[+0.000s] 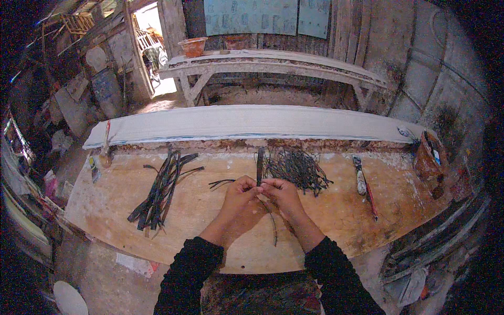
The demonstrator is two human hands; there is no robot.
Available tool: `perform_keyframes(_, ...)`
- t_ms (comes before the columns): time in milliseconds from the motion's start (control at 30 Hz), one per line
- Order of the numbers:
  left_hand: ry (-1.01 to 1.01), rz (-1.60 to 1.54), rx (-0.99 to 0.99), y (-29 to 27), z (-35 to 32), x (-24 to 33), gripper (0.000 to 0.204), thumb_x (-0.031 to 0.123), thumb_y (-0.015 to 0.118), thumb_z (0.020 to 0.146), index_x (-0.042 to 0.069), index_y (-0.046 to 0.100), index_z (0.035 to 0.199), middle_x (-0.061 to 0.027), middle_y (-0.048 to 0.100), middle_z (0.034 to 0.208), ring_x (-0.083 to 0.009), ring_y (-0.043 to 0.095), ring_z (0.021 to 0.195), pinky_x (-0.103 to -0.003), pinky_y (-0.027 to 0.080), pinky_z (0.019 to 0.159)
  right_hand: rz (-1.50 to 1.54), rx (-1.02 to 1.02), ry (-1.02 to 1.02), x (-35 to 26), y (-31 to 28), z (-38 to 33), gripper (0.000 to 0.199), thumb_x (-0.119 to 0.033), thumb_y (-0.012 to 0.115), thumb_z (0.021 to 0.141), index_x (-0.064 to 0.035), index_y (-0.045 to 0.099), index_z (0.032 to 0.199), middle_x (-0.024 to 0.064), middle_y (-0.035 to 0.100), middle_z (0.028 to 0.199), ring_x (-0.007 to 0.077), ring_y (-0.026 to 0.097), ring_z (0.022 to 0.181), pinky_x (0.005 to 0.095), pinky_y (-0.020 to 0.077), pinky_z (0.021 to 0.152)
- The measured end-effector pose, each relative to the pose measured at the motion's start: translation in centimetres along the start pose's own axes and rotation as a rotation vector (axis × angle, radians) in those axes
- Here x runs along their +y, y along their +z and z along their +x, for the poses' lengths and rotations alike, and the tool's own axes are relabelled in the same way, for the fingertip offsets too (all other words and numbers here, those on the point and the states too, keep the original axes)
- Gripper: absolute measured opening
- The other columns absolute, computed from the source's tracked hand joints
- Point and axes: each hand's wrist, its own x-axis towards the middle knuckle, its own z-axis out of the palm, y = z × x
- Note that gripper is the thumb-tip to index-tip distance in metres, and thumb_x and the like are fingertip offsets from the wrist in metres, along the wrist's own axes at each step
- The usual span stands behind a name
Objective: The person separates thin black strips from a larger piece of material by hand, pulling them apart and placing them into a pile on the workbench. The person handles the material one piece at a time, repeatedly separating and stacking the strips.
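My left hand (241, 193) and my right hand (281, 193) meet at the middle of the wooden board, fingertips pinched together. Between them a flat black strip (260, 164) is gripped at its near end and points away from me. A thin dark strand (273, 223) trails from the fingers toward me, and another short piece (221, 182) sticks out left of my left hand. Just beyond my right hand lies a tangled pile of thin black strands (298, 170). Left of my hands rests a loose bundle of wider black strips (164, 189).
The wooden board (199, 247) has a raised white ledge (252, 123) behind it. To the right lie a brush-like tool (359, 178) and a red stick (371, 202), with a brown container (428, 155) at the far corner. A small blade (94, 170) lies left. Behind stands a long bench (273, 65).
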Motion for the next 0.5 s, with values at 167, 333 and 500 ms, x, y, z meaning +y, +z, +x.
perform_keyframes(167, 0.008, -0.087, 0.016, 0.4, 0.1, 0.6, 0.012, 0.008, 0.067, 0.076, 0.005, 0.056, 0.081, 0.0005, 0.057, 0.073, -0.0070, 0.053, 0.068, -0.020, 0.041, 0.060, 0.218, -0.024, 0.024, 0.6, -0.3, 1.0, 0.018, -0.007, 0.059, 0.083, 0.0022, 0.057, 0.098, 0.0055, 0.061, 0.086, 0.0150, 0.060, 0.080, 0.0272, 0.0511, 0.072)
perform_keyframes(333, 0.131, 0.014, 0.048, 0.8, 0.4, 0.5, 0.016, 0.004, 0.068, 0.074, 0.005, 0.055, 0.083, -0.0001, 0.058, 0.074, -0.0079, 0.054, 0.069, -0.020, 0.042, 0.060, 0.263, -0.082, 0.058, 0.8, -1.1, 1.1, 0.014, -0.006, 0.058, 0.083, -0.0008, 0.057, 0.096, 0.0050, 0.060, 0.089, 0.0150, 0.059, 0.080, 0.0277, 0.0512, 0.071)
perform_keyframes(500, 0.016, -0.109, 0.048, 0.6, 0.2, 1.1, 0.018, 0.002, 0.068, 0.074, 0.006, 0.055, 0.085, -0.0014, 0.059, 0.074, -0.0087, 0.055, 0.066, -0.022, 0.044, 0.059, 0.008, 0.004, 0.035, -0.4, 0.1, 0.4, 0.013, -0.007, 0.060, 0.082, -0.0021, 0.059, 0.094, 0.0035, 0.060, 0.084, 0.0123, 0.057, 0.079, 0.0244, 0.0490, 0.069)
